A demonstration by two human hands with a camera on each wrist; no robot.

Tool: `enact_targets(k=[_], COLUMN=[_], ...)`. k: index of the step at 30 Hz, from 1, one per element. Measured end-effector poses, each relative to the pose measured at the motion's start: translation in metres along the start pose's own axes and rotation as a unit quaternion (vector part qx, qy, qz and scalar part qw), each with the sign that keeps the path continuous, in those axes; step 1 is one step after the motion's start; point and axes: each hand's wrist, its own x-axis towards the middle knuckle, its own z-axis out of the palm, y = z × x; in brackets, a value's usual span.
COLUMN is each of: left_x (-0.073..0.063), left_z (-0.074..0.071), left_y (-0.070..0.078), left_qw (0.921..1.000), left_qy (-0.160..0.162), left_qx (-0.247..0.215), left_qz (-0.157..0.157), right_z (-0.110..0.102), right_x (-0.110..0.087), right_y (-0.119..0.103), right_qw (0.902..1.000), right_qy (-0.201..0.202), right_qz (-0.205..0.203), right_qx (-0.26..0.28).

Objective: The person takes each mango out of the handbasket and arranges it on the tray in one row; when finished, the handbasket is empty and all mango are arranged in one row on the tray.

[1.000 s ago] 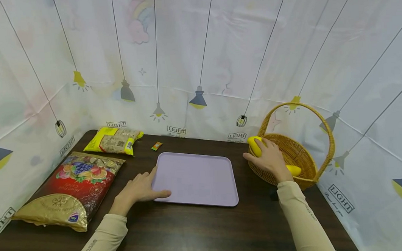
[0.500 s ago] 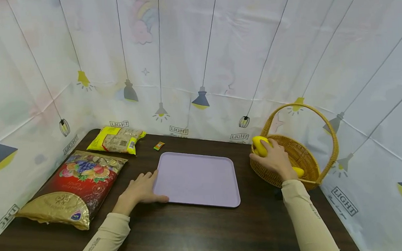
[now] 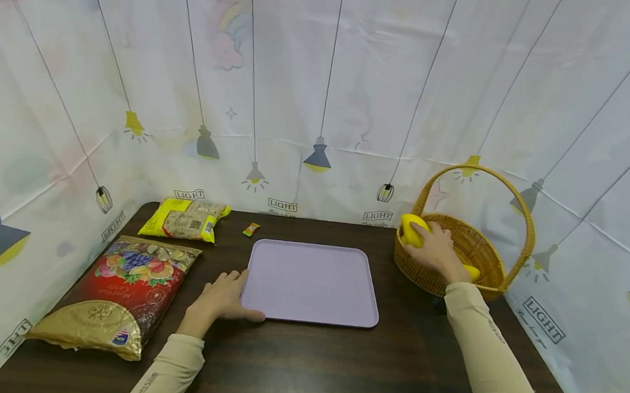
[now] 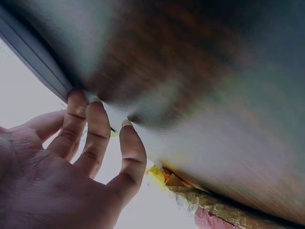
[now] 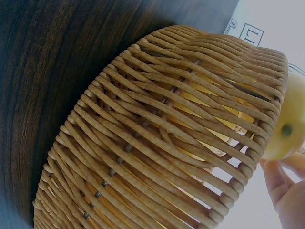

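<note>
In the head view my right hand (image 3: pixel 436 250) pinches a smooth yellow fruit (image 3: pixel 413 229) at the left rim of a wicker basket (image 3: pixel 474 235). The right wrist view shows the fruit (image 5: pixel 287 126) with a green spot at one end, the thumb and a finger against it just beyond the woven wall (image 5: pixel 143 124). Another yellow fruit (image 3: pixel 471 272) lies inside the basket, partly covered by the wrist. My left hand (image 3: pixel 219 302) rests by the near left corner of a lilac tray (image 3: pixel 309 283). Its bent, spread fingertips (image 4: pixel 127 125) touch the dark tabletop at the tray's edge.
A red and gold candy bag (image 3: pixel 119 293) lies at the left, with a yellow bag (image 3: pixel 185 220) behind it. A small wrapped candy (image 3: pixel 251 229) sits behind the tray. The basket's tall handle (image 3: pixel 527 221) arches up near the printed curtain (image 3: pixel 309 90).
The right hand has brought the yellow fruit slightly right and inward over the basket rim. The left thumb has drawn back toward the tray's near edge. The head view has shifted slightly.
</note>
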Motion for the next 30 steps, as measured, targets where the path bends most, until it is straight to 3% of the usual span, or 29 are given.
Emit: enact_targets(k=[15, 30], left_x=[0.0021, 0.0028], left_z=[0.0021, 0.0009], left_y=[-0.0014, -0.0006], left_qw=[1.0, 0.9999], left_qy=[0.001, -0.005], left_qx=[-0.005, -0.005], left_qz=[-0.005, -0.007], right_z=[-0.0001, 0.002], right_x=[-0.0002, -0.0029], right_y=[0.0047, -0.0016], right_qw=[1.0, 0.9982], right_qy=[0.001, 0.053], right_qz=[0.003, -0.012], right_qx=[0.004, 0.023])
